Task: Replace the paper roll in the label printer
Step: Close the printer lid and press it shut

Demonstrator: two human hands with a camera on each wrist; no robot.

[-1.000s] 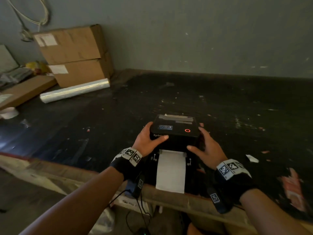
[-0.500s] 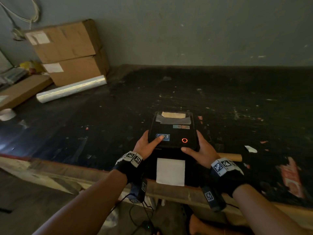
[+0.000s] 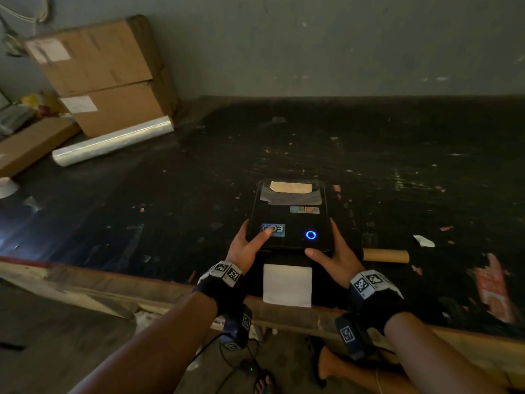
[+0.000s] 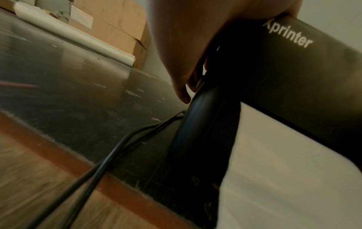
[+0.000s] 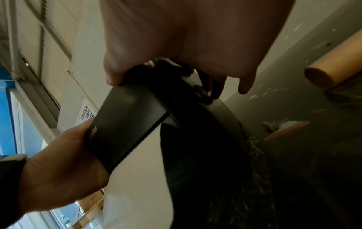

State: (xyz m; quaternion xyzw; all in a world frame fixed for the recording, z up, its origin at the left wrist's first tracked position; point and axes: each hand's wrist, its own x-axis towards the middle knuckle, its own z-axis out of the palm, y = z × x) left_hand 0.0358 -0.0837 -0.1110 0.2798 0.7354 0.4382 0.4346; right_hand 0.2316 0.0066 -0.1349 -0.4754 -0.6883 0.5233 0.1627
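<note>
The black label printer (image 3: 289,217) stands at the table's front edge with its lid down and a blue ring lit on top. A white paper strip (image 3: 287,284) hangs out of its front slot. My left hand (image 3: 251,240) grips the lid's near left corner, thumb on top, fingers down the side. My right hand (image 3: 331,251) holds the near right corner the same way. The left wrist view shows the lid's front (image 4: 293,62) over the paper (image 4: 284,170). An empty cardboard core (image 3: 386,255) lies just right of the printer, also seen as the core (image 5: 333,68).
Stacked cardboard boxes (image 3: 108,75) and a roll of clear film (image 3: 113,143) sit at the back left against the wall. The dark table (image 3: 397,172) is strewn with paper scraps. Cables (image 4: 109,162) run off its wooden front edge (image 3: 113,285).
The lid has come down from a raised tilt to flat under both hands. Less of the paper strip shows. The ring light has turned from red to blue.
</note>
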